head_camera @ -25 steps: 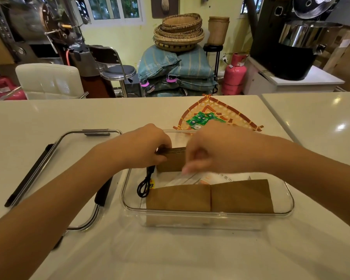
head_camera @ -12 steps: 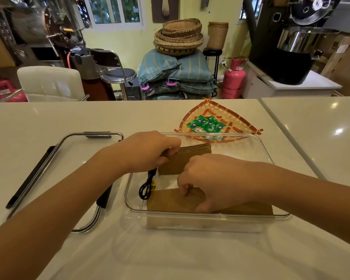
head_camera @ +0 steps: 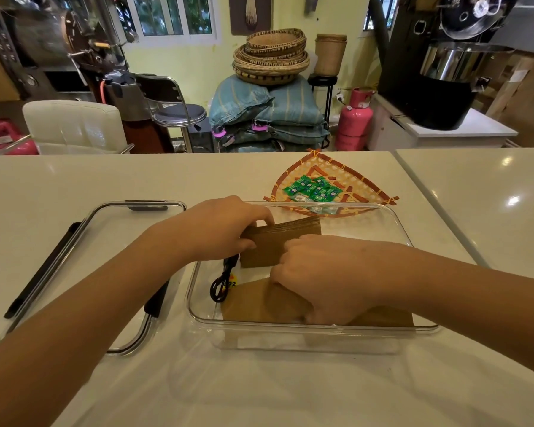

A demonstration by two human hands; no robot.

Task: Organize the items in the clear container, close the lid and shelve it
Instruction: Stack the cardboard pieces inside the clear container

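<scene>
While both forearms reach over the white counter (head_camera: 74, 186), the head view shows the clear container (head_camera: 420, 329) standing open near the front edge, its lid (head_camera: 111, 208) lying flat on the counter just to its left, with black clasp strips along the lid's edges. Left hand (head_camera: 219, 229): fingers and thumb closed around the left end of a brown paper stack (head_camera: 293, 232) held on edge inside the container toward its far wall. Right hand (head_camera: 321, 272): knuckles up, fingers curled down and pinching the upper edge of brown paper sheets (head_camera: 259, 303) that lie along the container's near wall. A coiled black cable (head_camera: 219, 285) rests on the container floor at the left, beside a small yellow label. Behind the container, touching or just beyond its far rim, a woven fan-shaped tray (head_camera: 367, 186) carries green packets (head_camera: 312, 188).
</scene>
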